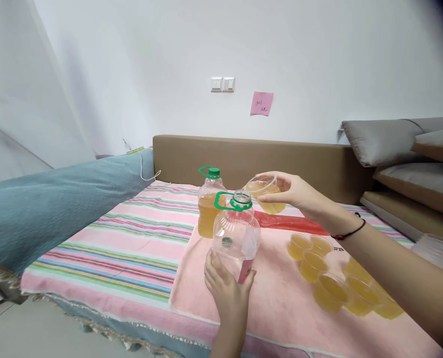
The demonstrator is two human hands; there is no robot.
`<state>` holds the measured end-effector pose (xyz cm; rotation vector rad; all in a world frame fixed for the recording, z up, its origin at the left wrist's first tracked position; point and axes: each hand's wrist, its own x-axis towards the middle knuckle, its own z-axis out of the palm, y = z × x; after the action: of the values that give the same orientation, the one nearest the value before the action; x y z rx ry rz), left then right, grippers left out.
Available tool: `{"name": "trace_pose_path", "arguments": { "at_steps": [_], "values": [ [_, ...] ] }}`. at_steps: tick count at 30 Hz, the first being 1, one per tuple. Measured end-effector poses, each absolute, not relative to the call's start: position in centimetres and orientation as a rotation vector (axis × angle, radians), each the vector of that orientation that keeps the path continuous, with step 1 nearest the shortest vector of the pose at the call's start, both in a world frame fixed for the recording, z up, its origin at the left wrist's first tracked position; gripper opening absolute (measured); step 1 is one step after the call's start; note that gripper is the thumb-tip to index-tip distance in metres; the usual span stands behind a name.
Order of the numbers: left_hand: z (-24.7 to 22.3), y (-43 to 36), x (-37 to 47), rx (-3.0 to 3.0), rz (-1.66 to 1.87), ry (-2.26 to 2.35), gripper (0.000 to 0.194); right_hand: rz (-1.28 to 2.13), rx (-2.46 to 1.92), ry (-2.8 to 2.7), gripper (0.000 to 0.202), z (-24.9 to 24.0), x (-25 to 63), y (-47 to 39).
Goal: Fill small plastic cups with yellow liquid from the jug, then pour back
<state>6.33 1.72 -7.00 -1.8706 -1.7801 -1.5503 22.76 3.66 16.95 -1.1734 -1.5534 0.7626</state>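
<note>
My left hand (227, 293) grips the lower part of a clear plastic bottle (232, 228), whose mouth is uncapped and has a green carrying ring round the neck. Up beside that mouth, my right hand (290, 191) holds a clear plastic cup (270, 199) of yellow liquid, tilted toward the bottle. Whether the cup's rim touches the bottle mouth I cannot tell. Just behind stands a second bottle (208, 211) with a green cap and ring, partly filled with amber liquid. Several more cups of yellow liquid (331, 291) stand grouped below my right forearm.
A pink towel (274, 308) lies over a striped cover (139, 238). Red plastic (292, 222) lies behind the cups. Stacked clear cups (436, 251) are at the right, near grey cushions (386, 141). A blue-covered armrest (68, 199) borders the left; a brown backrest (281, 158) runs behind.
</note>
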Motion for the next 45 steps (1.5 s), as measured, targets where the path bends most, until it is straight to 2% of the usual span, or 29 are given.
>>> {"name": "trace_pose_path", "arguments": {
  "at_steps": [24, 45],
  "values": [
    [-7.0, 1.7, 6.3, -1.870, -1.524, -1.786, 0.119, 0.704, -1.235, -1.661, 0.048, 18.4, 22.6, 3.5],
    [-6.6, 1.6, 6.3, -1.846, -1.501, -1.791, 0.119, 0.648, -1.436, -1.861, 0.057, 20.4, 22.8, 4.0]
  ]
}}
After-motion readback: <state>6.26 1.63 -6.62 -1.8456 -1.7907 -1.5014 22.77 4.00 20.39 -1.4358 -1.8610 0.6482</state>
